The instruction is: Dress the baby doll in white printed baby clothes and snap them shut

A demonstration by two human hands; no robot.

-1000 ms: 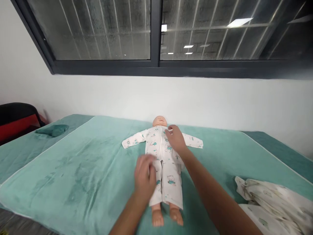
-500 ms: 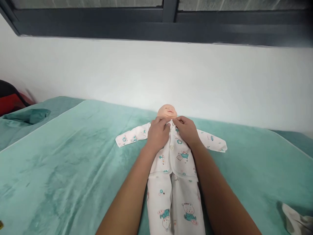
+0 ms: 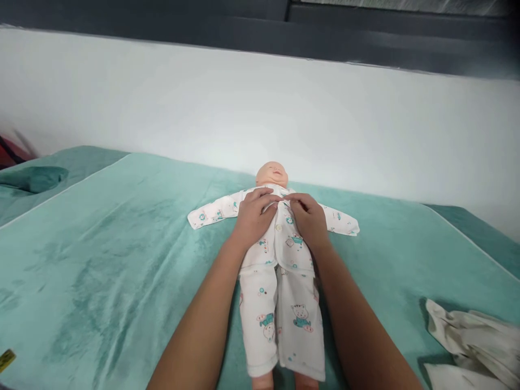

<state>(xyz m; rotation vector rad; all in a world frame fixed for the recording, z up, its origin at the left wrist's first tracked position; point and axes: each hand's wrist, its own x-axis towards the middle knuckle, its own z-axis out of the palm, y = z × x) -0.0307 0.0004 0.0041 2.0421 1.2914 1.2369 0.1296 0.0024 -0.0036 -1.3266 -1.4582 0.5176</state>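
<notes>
The left hand (image 3: 255, 215) and right hand (image 3: 309, 216) have slid from the neck of the doll (image 3: 272, 173) to its chest, fingertips nearly meeting over the shirt (image 3: 284, 241) it wears, likely so each reaches one front edge. Whether they pinch cloth, I cannot tell.

Wht wall (image 3: 182, 108), dk window frame (image 3: 162, 35) above

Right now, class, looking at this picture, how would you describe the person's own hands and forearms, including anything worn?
The left hand and right hand are gloveless. The left forearm and right forearm show no sleeves, watch or bracelet in view.
</notes>
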